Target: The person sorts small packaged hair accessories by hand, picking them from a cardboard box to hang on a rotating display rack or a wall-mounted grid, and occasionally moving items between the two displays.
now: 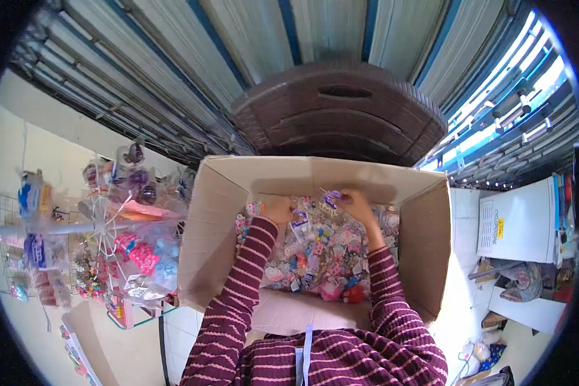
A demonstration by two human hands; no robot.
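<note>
Both of my hands reach into a large open cardboard box (424,283) filled with small, colourful trinkets in clear packets (331,264). At the left, my left hand (280,210) pinches a small clear packet with a purple label (300,223), which hangs from the fingertips. My right hand (355,206) grips another purple-labelled packet (330,199) near the box's far wall. What lies inside these two packets is too small to make out. Pink, red and blue pieces show among the pile below my hands.
A brown plastic table or chair back (341,116) stands behind the box, before a metal shutter (328,32). Bagged goods (141,251) hang on a rack at the left. At the right are a white cabinet (518,222) and a bundle of cloth (521,280).
</note>
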